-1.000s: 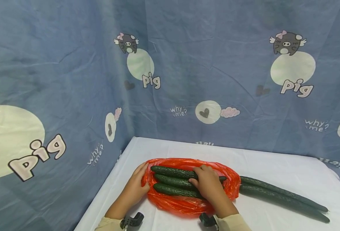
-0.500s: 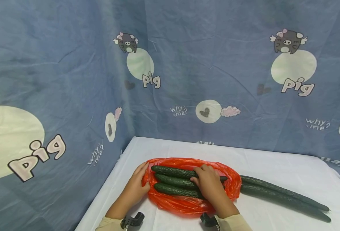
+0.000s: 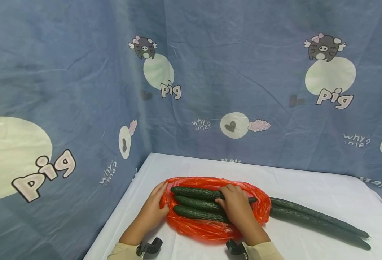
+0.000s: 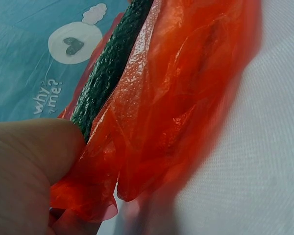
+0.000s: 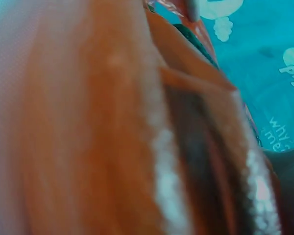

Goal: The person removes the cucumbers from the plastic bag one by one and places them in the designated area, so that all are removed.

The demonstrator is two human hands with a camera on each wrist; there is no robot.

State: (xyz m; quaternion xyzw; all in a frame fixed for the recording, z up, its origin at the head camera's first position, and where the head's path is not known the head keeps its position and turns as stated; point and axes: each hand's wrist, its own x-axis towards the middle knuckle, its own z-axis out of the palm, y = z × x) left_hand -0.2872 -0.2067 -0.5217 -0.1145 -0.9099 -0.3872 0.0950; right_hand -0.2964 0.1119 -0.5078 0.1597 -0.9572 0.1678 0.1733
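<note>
A red plastic bag (image 3: 207, 231) is lying open-mouthed on a white-covered table (image 3: 307, 180), and three dark green cucumbers are resting within it, side by side and running from left to right. The far cucumber (image 3: 195, 193), the middle cucumber (image 3: 194, 203) and the near cucumber (image 3: 198, 213) are showing their left ends near the bag's left rim. The left hand (image 3: 153, 209) is gripping that rim; in the left wrist view, its thumb is pressing the plastic from above while the fingers are bending beneath, pinching the film between them. The right hand (image 3: 237, 204) is reaching over the bag and covering the right-hand portions of the cucumbers; its fingers are curling over the far cucumber, and its thumb is lying on the near side. The fingertips are being hidden, and a slim green end is emerging to the right of this hand, though its owner among the three is remaining uncertain. The right wrist view is showing mostly blurred red film. Two long green vegetables (image 3: 317, 224) are lying together at the right, their left ends meeting the bag; whether they are entering it cannot be told. Beige sleeves (image 3: 263, 251) are covering both forearms, and a blue printed cloth (image 3: 262, 72) is hanging behind the table.
</note>
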